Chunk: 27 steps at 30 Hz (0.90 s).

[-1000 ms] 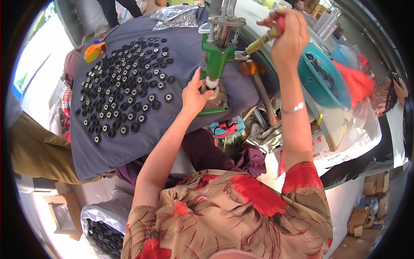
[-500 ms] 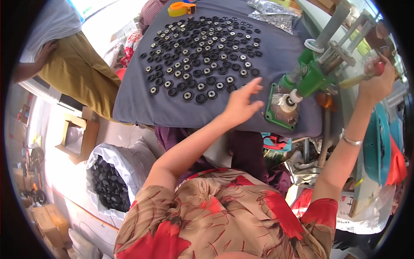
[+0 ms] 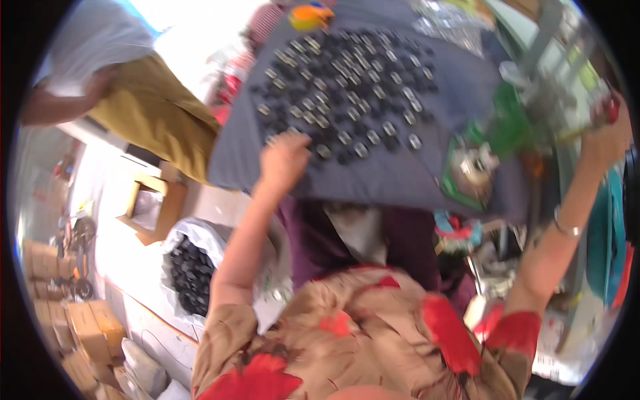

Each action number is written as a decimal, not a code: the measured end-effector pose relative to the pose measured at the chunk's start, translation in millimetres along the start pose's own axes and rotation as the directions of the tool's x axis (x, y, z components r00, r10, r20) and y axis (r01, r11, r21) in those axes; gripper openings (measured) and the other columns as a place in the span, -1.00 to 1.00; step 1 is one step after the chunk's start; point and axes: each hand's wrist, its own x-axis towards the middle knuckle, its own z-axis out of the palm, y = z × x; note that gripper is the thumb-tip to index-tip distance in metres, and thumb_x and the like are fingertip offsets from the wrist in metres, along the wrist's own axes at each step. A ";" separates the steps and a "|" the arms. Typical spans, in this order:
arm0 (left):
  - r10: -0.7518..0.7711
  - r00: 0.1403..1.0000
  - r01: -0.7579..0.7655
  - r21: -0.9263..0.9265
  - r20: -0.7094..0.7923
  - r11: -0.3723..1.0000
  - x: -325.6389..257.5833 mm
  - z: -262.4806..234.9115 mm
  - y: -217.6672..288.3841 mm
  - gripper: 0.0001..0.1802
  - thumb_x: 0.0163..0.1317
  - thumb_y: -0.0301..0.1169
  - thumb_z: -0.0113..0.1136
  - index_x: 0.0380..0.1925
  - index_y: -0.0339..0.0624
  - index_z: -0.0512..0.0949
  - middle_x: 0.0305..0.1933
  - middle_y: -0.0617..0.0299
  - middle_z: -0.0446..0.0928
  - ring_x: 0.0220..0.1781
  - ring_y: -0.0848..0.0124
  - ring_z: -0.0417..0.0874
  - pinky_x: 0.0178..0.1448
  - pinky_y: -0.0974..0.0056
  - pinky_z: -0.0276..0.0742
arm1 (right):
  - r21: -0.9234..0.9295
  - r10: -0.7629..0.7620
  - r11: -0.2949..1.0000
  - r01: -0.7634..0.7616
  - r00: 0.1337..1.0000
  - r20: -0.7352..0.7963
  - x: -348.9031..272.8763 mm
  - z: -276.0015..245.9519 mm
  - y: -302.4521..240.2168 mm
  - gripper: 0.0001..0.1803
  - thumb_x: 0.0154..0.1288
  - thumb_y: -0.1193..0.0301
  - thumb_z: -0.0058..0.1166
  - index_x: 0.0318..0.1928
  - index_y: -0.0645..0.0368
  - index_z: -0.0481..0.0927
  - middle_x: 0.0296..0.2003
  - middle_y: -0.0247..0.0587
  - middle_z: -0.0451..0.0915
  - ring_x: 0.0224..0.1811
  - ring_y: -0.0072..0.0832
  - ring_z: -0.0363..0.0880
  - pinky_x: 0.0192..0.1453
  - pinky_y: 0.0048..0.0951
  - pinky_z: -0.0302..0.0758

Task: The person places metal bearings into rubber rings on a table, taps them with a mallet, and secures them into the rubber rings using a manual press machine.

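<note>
My left hand (image 3: 285, 159) is over the near left edge of a spread of small black ring parts (image 3: 347, 79), many with pale metal centres. Its fingers are curled down at the parts; blur hides what lies between them. On the far right, my right hand (image 3: 608, 139) is wrapped around the red-knobbed lever handle (image 3: 608, 111) of a green hand press (image 3: 508, 123). The press stands at the table's right side. On its base sits a pale round seat (image 3: 471, 165), too smeared to show whether a part lies in it.
A grey cloth (image 3: 390, 180) covers the table. At its far side are an orange tape dispenser (image 3: 312, 16) and clear bags (image 3: 453, 25). A white sack (image 3: 175, 233) of black pieces stands lower left, near an open carton (image 3: 175, 207). Another person (image 3: 157, 100) is at the left.
My left hand has moved left from beside the press to the near left of the ring parts, its fingers now curled. My right hand stays on the lever. The whole view has shifted.
</note>
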 end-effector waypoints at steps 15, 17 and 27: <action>-0.083 0.990 0.088 -0.043 0.111 0.995 -6.9 22.0 -0.1 -0.79 -0.02 -0.45 0.23 -0.31 -0.17 0.61 -0.25 0.08 0.57 -0.16 0.09 0.58 -0.05 0.08 0.52 | 0.127 0.018 0.992 -0.017 1.000 -0.009 -31.6 45.9 -22.4 -0.72 0.49 0.34 -0.21 -0.11 0.27 0.51 -0.34 -0.31 0.43 -0.50 -0.63 0.33 -0.44 -0.62 0.25; -0.086 0.987 0.090 -0.026 0.136 0.996 -3.8 22.9 -0.8 -0.78 -0.03 -0.46 0.22 -0.30 -0.17 0.61 -0.28 0.07 0.56 -0.16 0.09 0.58 -0.04 0.08 0.52 | 0.123 -0.023 0.992 0.021 1.000 0.012 -31.6 45.4 -19.4 -0.73 0.49 0.34 -0.21 -0.11 0.26 0.51 -0.35 -0.32 0.43 -0.50 -0.63 0.33 -0.44 -0.62 0.25; -0.109 0.994 0.111 -0.160 0.023 0.981 -11.7 16.0 16.5 -0.72 -0.05 -0.50 0.23 -0.24 -0.20 0.58 -0.22 0.07 0.54 -0.22 0.08 0.62 -0.13 0.12 0.55 | 0.130 -0.051 0.990 0.050 0.999 0.009 -37.1 46.2 -21.1 -0.74 0.48 0.32 -0.19 -0.11 0.23 0.52 -0.37 -0.34 0.44 -0.51 -0.65 0.33 -0.47 -0.64 0.24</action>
